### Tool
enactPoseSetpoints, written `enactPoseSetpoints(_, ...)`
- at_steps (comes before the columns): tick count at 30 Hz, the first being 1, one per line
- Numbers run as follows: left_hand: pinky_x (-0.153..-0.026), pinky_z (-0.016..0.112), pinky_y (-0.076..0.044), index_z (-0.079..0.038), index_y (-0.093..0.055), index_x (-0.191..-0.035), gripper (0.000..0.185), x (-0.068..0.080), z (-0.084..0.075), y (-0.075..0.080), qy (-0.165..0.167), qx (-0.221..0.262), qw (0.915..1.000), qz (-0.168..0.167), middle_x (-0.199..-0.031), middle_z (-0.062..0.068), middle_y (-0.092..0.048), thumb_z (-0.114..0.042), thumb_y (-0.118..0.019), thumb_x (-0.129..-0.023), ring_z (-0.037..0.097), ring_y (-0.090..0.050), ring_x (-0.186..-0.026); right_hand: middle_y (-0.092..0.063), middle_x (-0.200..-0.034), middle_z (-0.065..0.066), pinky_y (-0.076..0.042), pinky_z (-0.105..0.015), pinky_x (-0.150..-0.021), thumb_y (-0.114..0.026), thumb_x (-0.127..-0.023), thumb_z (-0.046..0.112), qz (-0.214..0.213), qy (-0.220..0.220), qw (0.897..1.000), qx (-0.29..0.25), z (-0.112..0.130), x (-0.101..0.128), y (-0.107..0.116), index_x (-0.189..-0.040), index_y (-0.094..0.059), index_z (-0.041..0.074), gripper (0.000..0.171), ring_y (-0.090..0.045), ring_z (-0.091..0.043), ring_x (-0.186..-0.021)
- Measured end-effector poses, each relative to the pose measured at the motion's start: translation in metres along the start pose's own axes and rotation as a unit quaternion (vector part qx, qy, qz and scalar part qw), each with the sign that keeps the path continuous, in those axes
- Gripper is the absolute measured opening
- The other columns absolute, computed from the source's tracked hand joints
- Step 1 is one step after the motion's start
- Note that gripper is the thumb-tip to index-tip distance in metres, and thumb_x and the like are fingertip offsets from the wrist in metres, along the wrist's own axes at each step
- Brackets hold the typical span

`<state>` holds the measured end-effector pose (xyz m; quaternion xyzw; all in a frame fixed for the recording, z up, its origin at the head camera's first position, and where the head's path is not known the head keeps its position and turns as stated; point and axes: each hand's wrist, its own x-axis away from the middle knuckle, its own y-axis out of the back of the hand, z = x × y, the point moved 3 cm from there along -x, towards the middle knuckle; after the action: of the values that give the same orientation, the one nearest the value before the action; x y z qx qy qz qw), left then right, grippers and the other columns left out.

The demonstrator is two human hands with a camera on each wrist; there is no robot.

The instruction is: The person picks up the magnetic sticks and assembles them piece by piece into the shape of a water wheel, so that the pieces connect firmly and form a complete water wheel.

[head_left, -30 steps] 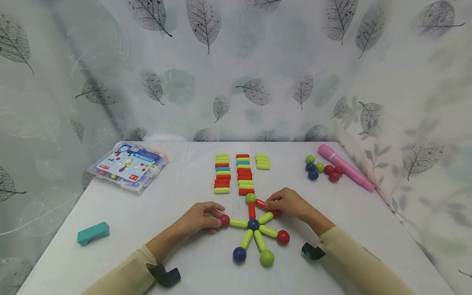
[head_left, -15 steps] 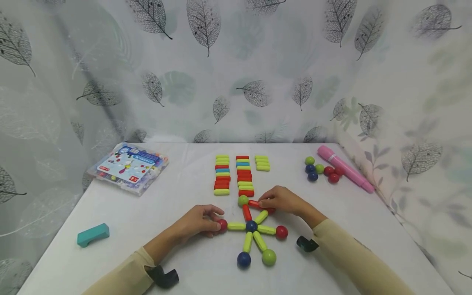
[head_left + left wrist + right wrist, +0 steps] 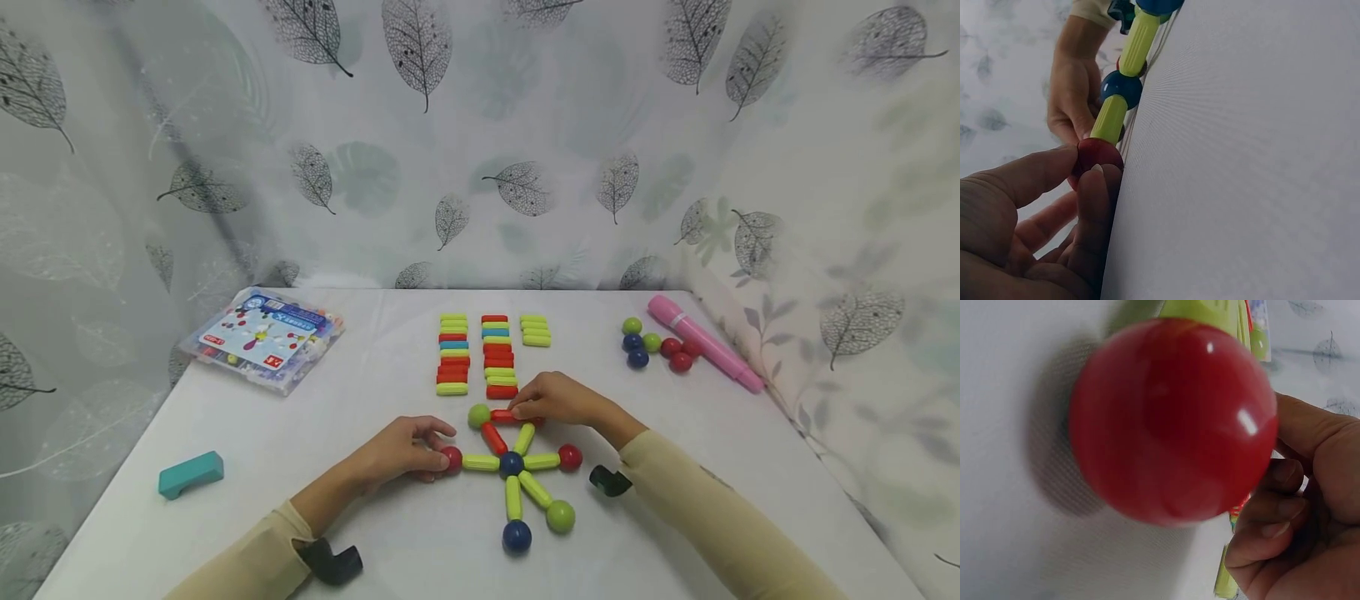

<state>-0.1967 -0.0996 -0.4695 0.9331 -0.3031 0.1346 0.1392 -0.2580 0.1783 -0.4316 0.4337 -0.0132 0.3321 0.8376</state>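
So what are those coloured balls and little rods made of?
The red ball looks like glossy hard plastic: it shows bright highlights. The yellow-green rod seems plastic too, smoother satin with faint ribbing. Rods cling end-on to balls, hinting at magnets inside.

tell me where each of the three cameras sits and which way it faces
Head: above, facing forward and down at the table; both hands and sleeves show.
Left wrist: low on the table, looking along the rod figure; left hand pinches a red ball.
Right wrist: near the surface, filled by another red ball; right hand beside it.
Head and left wrist share the blue hub ball.
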Motion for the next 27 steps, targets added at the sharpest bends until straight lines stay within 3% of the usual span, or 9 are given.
enactPoseSetpoints(3,-0.079,0.034,-0.062,-0.008,-0.063,-0.133,0.048,0.001,0.0,0.0,-0.002,0.004,1.0,0.005,-0.107,0.009,-0.064,-0.016,-0.079,-0.089,0.02,-0.068,-0.095,-0.066,-0.079,0.003,-0.044,-0.027,-0.068,-0.07,-0.097,0.03,-0.022,-0.013,1.0,-0.013,0.0,-0.004,0.001,-0.119,-0.077,0.016,0.027,-0.056,-0.015,-0.076)
enactPoseSetpoints(8,-0.079,0.034,-0.062,-0.006,-0.062,-0.134,0.048,0.003,-0.002,0.0,-0.009,0.008,0.9999,0.008,-0.107,0.01,-0.064,-0.014,-0.077,-0.089,0.019,-0.067,-0.093,-0.062,-0.079,-0.003,-0.043,-0.029,-0.062,-0.073,-0.095,0.031,-0.113,-0.053,0.992,-0.032,-0.007,-0.013,0.009,-0.119,-0.076,0.018,0.027,-0.054,-0.02,-0.075)
enactPoseSetpoints(10,-0.079,0.034,-0.062,-0.006,-0.062,-0.134,0.048,0.003,-0.002,0.0,-0.01,0.007,0.9999,0.007,-0.107,0.009,-0.064,-0.013,-0.077,-0.089,0.019,-0.067,-0.093,-0.061,-0.079,-0.004,-0.043,-0.028,-0.061,-0.074,-0.094,0.029,-0.129,-0.059,0.99,-0.025,-0.009,-0.017,0.012,-0.118,-0.076,0.017,0.027,-0.053,-0.021,-0.074)
enactPoseSetpoints(20,-0.079,0.033,-0.062,-0.006,-0.062,-0.134,0.048,0.002,-0.001,0.0,-0.006,0.009,0.9999,0.007,-0.109,0.01,-0.065,-0.015,-0.078,-0.089,0.02,-0.068,-0.095,-0.059,-0.078,-0.004,-0.044,-0.028,-0.059,-0.077,-0.091,0.024,-0.136,-0.077,0.988,0.012,-0.011,-0.027,0.011,-0.111,-0.075,0.016,0.022,-0.054,-0.021,-0.073)
enactPoseSetpoints(27,-0.079,0.034,-0.062,-0.005,-0.062,-0.133,0.048,0.002,-0.001,0.0,-0.007,0.017,0.9998,0.008,-0.108,0.01,-0.064,-0.013,-0.078,-0.088,0.02,-0.068,-0.093,-0.063,-0.082,0.0,-0.047,-0.028,-0.063,-0.08,-0.088,0.026,-0.13,-0.083,0.988,0.017,-0.008,-0.031,0.007,-0.102,-0.076,0.021,0.016,-0.056,-0.019,-0.081)
